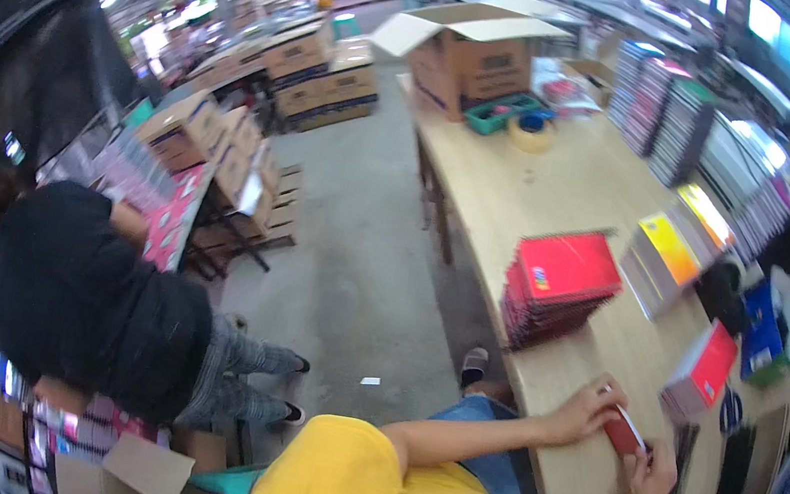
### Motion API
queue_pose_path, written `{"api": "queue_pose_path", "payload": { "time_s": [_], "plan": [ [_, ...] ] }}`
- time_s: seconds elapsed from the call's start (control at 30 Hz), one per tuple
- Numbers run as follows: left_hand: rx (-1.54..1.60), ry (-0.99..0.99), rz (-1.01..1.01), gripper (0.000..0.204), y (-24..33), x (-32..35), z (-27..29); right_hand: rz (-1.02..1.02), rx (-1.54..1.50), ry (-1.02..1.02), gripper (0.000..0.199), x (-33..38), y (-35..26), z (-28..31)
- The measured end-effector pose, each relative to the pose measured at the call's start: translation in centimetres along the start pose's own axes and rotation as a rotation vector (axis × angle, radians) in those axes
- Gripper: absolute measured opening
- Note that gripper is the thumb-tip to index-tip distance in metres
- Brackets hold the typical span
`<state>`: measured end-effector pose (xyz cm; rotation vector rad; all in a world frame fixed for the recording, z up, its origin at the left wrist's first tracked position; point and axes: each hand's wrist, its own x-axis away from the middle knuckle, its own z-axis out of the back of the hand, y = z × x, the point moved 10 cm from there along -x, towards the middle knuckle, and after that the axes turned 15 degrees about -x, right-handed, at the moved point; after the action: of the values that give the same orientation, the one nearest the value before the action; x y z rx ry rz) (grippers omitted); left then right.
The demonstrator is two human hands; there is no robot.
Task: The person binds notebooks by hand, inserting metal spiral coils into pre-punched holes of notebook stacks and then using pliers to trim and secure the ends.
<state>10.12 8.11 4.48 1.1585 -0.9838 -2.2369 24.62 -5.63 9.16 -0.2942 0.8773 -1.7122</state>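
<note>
A small red booklet [622,435] with a pale edge is held between my two hands above the wooden table [562,205]. My left hand [586,413] grips its far left corner, fingers bent. At the near right side my right hand [651,475] is closed on the same booklet, thumb and fingers against its edge. A tall stack of red-covered books [562,281] stands just beyond my left hand. A smaller stack of red books [701,371] leans to the right of it, past my hands.
Stacks with yellow covers [669,250] and an open carton [477,56] stand farther along the table, beside a green tray [500,112] and a tape roll [530,133]. Dark pads [735,465] lie at the right. A person in black [90,295] bends over another table at left.
</note>
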Motion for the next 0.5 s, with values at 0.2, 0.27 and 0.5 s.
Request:
{"api": "queue_pose_path", "payload": {
  "time_s": [0.2,0.27,0.5],
  "plan": [
    [0.035,0.049,-0.02,0.015,0.9,0.1,1.6,0.132,0.009,-0.046,0.025,-1.2,-2.0,-1.0],
    [0.02,0.062,-0.038,0.016,1.1,0.0,1.4,0.278,0.164,-0.099,0.026,-1.1,-2.6,-1.3],
    [-0.01,0.037,-0.053,0.018,1.6,-0.3,1.2,0.13,0.098,-0.118,0.058,-0.9,-0.4,-1.0]
  ]
}}
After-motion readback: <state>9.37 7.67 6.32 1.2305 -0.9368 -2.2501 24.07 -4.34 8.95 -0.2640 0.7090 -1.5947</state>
